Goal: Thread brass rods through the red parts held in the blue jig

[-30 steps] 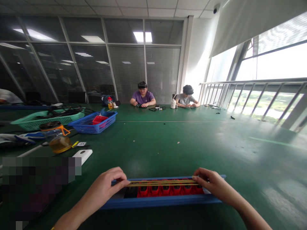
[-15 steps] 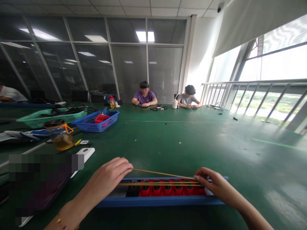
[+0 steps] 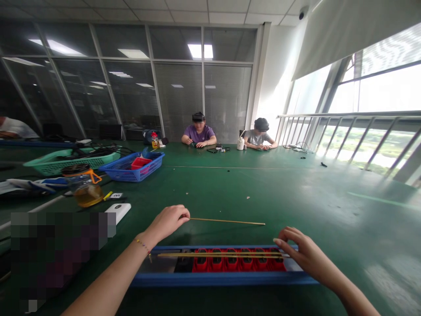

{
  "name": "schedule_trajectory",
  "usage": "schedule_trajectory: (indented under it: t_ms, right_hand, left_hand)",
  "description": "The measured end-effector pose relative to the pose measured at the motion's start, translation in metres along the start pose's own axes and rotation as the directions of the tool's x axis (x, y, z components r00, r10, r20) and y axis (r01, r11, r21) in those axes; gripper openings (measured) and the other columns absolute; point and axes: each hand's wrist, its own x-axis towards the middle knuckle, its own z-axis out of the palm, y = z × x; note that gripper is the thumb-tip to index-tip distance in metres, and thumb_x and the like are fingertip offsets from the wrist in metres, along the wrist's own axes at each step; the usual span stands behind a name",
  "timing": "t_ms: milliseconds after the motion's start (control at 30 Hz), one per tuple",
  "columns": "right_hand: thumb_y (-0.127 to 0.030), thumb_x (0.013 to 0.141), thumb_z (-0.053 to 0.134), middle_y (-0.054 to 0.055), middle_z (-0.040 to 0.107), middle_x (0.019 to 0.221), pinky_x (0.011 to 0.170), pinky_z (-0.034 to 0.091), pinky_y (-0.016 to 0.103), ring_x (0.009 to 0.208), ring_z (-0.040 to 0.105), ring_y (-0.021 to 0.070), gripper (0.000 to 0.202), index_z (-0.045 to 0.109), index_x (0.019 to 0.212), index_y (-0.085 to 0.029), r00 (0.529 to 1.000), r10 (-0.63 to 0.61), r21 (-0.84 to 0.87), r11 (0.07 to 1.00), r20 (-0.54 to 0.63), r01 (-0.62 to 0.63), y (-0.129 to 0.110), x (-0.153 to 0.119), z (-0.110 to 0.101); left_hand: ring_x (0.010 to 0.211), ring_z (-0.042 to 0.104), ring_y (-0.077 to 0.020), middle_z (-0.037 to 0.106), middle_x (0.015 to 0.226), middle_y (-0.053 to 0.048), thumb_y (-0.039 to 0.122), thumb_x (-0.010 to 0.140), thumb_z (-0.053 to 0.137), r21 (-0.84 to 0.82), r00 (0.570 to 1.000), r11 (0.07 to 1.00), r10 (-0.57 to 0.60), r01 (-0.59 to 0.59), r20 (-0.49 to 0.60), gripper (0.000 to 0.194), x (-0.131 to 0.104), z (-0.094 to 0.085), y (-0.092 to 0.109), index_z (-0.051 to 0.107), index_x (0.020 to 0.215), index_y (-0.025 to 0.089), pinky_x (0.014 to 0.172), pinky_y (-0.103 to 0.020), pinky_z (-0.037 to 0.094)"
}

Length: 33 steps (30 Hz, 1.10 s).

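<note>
Left fingers (image 3: 182, 216) pinching thin stick (image 3: 226, 221) (lying crosswise, free tip rightward), right hand (image 3: 301, 254) loosely spread, empty

My left hand (image 3: 168, 220) is stretched forward and away from me, the forearm running up from the lower left, a beaded bracelet on the wrist. Its fingers are curled in, thumb and fingertips pinched together on the near end of a thin stick. My right hand (image 3: 304, 256) sits nearer to me on the right, palm down, fingers bent and slightly spread, the forearm coming in from the lower right corner.
</note>
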Motion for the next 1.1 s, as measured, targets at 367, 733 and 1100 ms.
schedule_trajectory:
  t_ms: [367,733,1100]
  right_hand:
    - [-0.052,0.082,0.045,0.000,0.055,0.066,0.057,0.040,0.023,0.061,0.048,0.0140,0.037,0.058,0.066,-0.021,0.989,0.060,0.067,0.995,0.135,-0.070,0.009,-0.001,0.003]
    - [-0.049,0.084,0.044,0.000,0.050,0.067,0.059,0.040,0.023,0.063,0.048,0.0138,0.038,0.050,0.061,-0.019,0.997,0.046,0.087,0.995,0.056,-0.051,0.011,-0.001,0.004]
    - [-0.059,0.078,0.043,0.000,0.053,0.065,0.060,0.043,0.024,0.064,0.050,0.0164,0.041,0.052,0.070,-0.020,0.974,0.217,0.289,0.938,-0.067,-0.189,0.023,0.020,-0.007]
  left_hand:
    - [0.077,0.057,-0.0144,0.060,0.084,-0.001,0.022,0.080,0.044,-0.016,0.996,1.000,-0.021,0.023,0.089,0.019,-0.001,0.035,-0.009,0.063,0.079,0.024,0.070,-0.024,0.039]
    - [0.072,0.054,-0.0135,0.058,0.080,0.000,0.024,0.080,0.043,-0.044,0.997,0.999,0.001,0.002,0.072,0.017,-0.003,0.036,-0.009,0.060,0.078,0.023,0.065,-0.023,0.038]
    - [0.076,0.055,-0.0148,0.059,0.082,-0.002,0.026,0.082,0.038,-0.059,0.997,0.998,-0.018,0.023,0.076,0.023,-0.004,0.033,-0.006,0.060,0.078,0.022,0.068,-0.024,0.039]
